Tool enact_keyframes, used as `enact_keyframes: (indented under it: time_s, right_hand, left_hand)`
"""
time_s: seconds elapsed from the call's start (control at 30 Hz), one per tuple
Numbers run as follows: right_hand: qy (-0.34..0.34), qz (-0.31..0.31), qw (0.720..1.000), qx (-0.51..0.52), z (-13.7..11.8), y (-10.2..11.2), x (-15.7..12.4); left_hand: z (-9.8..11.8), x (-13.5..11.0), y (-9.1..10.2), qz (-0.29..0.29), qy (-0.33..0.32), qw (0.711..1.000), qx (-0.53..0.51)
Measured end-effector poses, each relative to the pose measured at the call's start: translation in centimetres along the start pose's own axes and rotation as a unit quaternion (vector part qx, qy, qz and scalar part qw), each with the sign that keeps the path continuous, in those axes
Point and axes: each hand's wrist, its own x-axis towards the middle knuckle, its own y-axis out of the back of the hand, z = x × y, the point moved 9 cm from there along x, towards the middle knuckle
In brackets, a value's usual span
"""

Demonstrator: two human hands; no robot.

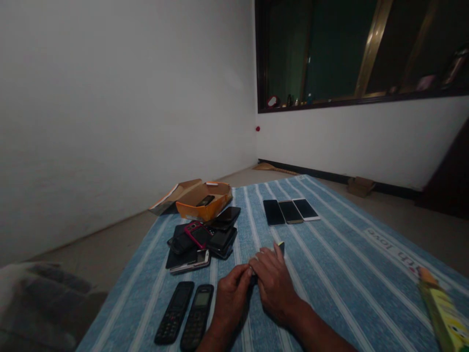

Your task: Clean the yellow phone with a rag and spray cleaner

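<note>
Head view shows me the left hand and right hand pinched together, seemingly around a mostly hidden dark object, its visible end jutting beyond the nearer right fingers, long axis unclear, rightward of the black keypad phone.

Blue cloth striped white; orange box, brown inside; pink-and-black phone; two black keypad phones; white-edged phone; white wall
</note>
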Motion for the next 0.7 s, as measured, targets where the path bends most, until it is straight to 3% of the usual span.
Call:
enact_keyframes:
  time_s: [0.17,0.33,0.5,0.7]
  right_hand:
    - [-0.025,-0.007,0.999,-0.027,2.2,0.4,-0.2]
    - [-0.077,0.025,0.99,-0.112,4.9,0.7,-0.7]
    - [-0.053,0.045,0.988,-0.139,3.2,-0.4,-1.4]
    - [0.027,0.077,0.995,-0.059,0.3,-0.7,-1.5]
  left_hand:
    - [0.1,0.0,0.1,-0.001,-0.003,1.0,0.02]
    - [-0.2,0.0,0.1,-0.002,-0.004,1.0,0.027]
    - [-0.4,0.0,0.0,-0.005,-0.003,1.0,0.02]
    - [-0.2,0.0,-0.1,-0.012,0.009,1.0,0.001]
